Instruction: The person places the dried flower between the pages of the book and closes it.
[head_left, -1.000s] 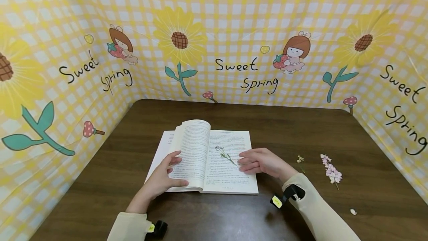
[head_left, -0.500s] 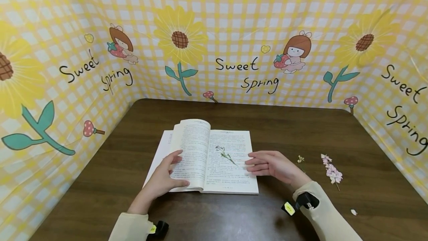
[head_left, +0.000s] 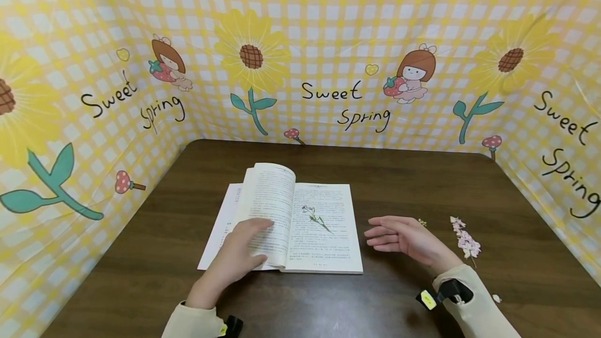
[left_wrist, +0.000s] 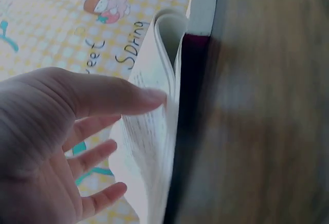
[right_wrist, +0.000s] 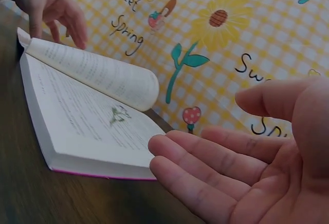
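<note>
An open book (head_left: 328,254) lies on the table, a small pressed flower sprig (head_left: 316,219) with a green stem on its right page. Several left-hand pages (head_left: 272,192) arch up from the spine. My left hand (head_left: 235,254) is at these pages; in the left wrist view its thumb (left_wrist: 149,100) rests along their lower edge, with the other fingers spread apart beyond. To the right of the book hovers my right hand (head_left: 413,239), palm turned inward, fingers extended and holding nothing. The right wrist view shows the sprig (right_wrist: 119,114) beside the curled pages.
On the table's right side lie a pink flower spray (head_left: 465,237) and a loose white petal (head_left: 496,298). A small yellowish sprig (head_left: 422,222) is partly hidden behind my right hand. Yellow checked cloth (head_left: 324,40) walls the table at the back and sides.
My right hand has drawn away from the right page out to the right of the book. My left hand has shifted slightly right and the left pages stand higher. The sprig stays put.
</note>
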`<state>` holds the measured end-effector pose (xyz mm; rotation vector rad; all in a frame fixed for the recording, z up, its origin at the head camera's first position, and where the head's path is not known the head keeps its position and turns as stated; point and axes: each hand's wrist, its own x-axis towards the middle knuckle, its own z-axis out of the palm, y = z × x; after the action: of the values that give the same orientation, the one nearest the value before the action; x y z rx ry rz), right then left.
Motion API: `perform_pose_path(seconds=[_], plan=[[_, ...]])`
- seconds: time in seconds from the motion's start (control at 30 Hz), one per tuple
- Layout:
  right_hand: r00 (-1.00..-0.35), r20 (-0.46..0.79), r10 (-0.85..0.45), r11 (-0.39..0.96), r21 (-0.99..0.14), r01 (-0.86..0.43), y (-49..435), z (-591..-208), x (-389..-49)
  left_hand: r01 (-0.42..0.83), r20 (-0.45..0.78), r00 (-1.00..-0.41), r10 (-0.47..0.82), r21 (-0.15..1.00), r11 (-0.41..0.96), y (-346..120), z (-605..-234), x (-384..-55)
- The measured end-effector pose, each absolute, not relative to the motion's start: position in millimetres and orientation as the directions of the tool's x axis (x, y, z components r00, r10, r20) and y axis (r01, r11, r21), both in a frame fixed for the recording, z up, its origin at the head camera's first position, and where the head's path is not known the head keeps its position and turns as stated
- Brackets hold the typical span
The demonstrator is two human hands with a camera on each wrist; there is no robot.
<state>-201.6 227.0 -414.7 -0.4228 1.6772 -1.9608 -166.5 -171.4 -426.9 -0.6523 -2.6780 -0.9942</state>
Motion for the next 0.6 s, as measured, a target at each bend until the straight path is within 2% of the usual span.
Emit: perform_pose_path(seconds=[0.13,0.27,0.33,0.5,0.6], plan=[[-0.818,-0.07,-0.571,-0.12,-0.979,0.167,243,-413,-198,0.587,0.397,-0.805,0.441,0.428,0.687,-161,-423,-163],[-0.822,-0.04,-0.568,-0.147,-0.978,0.149,259,-413,-195,0.648,0.39,-0.752,0.532,0.282,0.708,-152,-419,-160],[-0.823,-0.024,-0.568,-0.167,-0.975,0.144,266,-413,-193,0.636,0.362,-0.76,0.54,0.24,0.734,-148,-417,-157],[-0.823,0.001,-0.567,-0.206,-0.969,0.14,285,-413,-189,0.516,0.225,-0.853,0.47,0.24,0.822,-134,-410,-150],[-0.819,0.03,-0.573,-0.227,-0.966,0.123,295,-413,-187,0.45,0.187,-0.89,0.416,0.214,0.867,-124,-409,-147]])
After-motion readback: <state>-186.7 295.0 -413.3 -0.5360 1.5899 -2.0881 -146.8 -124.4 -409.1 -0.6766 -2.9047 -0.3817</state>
